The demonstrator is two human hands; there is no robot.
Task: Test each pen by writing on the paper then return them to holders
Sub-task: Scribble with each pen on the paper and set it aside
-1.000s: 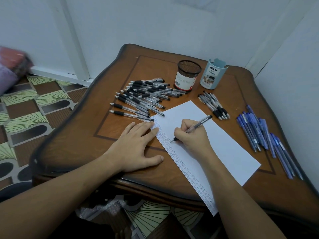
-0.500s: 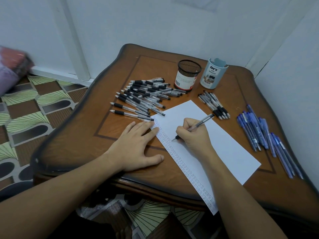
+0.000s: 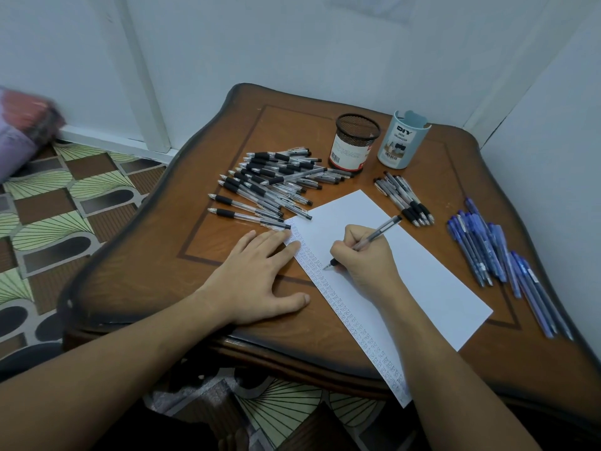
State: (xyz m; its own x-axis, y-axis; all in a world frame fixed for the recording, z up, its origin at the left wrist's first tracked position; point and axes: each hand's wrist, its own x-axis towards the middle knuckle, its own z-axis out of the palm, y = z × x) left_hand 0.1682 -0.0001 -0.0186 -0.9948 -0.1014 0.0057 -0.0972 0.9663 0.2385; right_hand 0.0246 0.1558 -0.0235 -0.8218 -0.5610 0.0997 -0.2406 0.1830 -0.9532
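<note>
A pen (image 3: pixel 374 237) is gripped in the right hand (image 3: pixel 361 255) and tested on the paper (image 3: pixel 422 271), steadied by the flat left hand (image 3: pixel 257 278); a holder (image 3: pixel 354 143) drop is called for next.

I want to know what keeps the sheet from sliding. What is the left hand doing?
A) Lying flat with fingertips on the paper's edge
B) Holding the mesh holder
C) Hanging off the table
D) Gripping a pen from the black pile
A: the left hand lies flat, fingers straight, with its fingertips on the left edge of the paper, while the right hand writes with a pen.
</note>
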